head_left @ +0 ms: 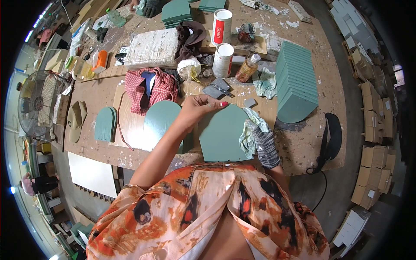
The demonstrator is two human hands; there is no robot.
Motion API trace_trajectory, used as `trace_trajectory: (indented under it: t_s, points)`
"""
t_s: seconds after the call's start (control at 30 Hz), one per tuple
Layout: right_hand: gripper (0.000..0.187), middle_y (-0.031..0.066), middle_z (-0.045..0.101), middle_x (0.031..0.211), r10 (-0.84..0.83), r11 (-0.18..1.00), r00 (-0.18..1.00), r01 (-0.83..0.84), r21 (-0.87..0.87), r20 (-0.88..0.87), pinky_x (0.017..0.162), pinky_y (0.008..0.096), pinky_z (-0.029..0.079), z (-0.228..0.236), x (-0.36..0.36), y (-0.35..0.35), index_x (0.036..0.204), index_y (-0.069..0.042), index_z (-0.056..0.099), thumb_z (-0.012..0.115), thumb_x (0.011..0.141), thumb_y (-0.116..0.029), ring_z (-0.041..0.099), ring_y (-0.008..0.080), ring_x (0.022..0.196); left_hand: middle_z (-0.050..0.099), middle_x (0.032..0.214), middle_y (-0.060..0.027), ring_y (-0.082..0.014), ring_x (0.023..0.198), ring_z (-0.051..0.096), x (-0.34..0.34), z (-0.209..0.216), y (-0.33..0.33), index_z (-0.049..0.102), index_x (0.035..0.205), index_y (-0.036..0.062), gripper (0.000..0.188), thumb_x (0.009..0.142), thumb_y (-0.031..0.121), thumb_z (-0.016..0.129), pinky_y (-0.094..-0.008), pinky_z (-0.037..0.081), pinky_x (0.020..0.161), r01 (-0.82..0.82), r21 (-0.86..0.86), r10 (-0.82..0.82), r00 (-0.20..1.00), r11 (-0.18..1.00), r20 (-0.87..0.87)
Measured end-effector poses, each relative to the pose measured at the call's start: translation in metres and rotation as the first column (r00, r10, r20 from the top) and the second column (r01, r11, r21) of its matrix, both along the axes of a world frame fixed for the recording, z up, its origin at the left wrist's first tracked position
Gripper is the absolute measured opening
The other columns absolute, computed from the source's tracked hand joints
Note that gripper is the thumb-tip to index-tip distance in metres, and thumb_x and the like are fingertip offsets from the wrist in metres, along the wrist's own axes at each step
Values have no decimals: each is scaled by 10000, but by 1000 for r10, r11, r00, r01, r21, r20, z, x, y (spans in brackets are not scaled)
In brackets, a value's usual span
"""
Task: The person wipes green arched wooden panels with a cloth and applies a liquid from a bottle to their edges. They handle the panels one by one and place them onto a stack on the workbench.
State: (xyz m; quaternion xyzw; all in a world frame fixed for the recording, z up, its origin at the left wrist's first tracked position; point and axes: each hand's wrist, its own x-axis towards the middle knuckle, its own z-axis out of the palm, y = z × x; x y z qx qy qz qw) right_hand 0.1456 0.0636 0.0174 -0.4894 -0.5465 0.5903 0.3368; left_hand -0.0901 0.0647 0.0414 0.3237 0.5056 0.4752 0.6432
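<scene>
A green board with a rounded top (225,136) stands in front of my body at the table's near edge. My left hand (200,107), bare with a red thumbnail, pinches its upper edge. On my right hand (265,145) is a grey striped knit glove, and its fingers are closed round a pale green-white cloth (248,141). The cloth lies against the board's right edge. Just left of it, partly behind my left forearm, is another green rounded board (161,119). Beyond the board lie a dark grey flat block (217,89) and a small grey pad (250,103).
Right of me stands a long row of green boards (297,82), with a black strap (330,141) nearby. Further left are smaller green boards (104,125), a cap (77,121) and a fan (39,104). White cans (223,60), a bottle (248,68) and a checked cloth (162,89) stand or lie beyond.
</scene>
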Motion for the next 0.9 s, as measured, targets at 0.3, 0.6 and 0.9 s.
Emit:
trace_trajectory:
  t_s: [0.3, 0.6, 0.9]
  points:
    - [359, 89, 603, 1126, -12, 1000, 992, 10, 20, 128, 898, 293, 437, -50, 14, 7, 1237, 15, 531, 531, 935, -178, 549, 152, 1000, 632, 790, -39, -102, 707, 602, -4, -24, 5, 646, 952, -49, 262, 943, 177, 514, -221, 488, 679, -148, -70, 155, 982, 987, 109]
    - [362, 15, 563, 1046, -366, 891, 915, 292, -347, -171, 778, 235, 456, -42, 8, 8, 1255, -52, 524, 551, 930, -209, 514, 91, 884, 601, 779, -8, -108, 811, 612, -20, -48, -22, 637, 963, -25, 317, 953, 274, 529, -254, 502, 763, -94, -73, 104, 984, 993, 147]
    - [308, 58, 612, 991, -483, 827, 823, 318, -463, -298, 803, 244, 455, -42, 8, 16, 1147, -32, 586, 611, 894, -207, 558, 116, 856, 646, 1013, -104, -158, 898, 622, -18, -36, -35, 582, 1127, -60, 405, 964, 300, 495, -285, 495, 822, -1, -186, 57, 954, 983, 295]
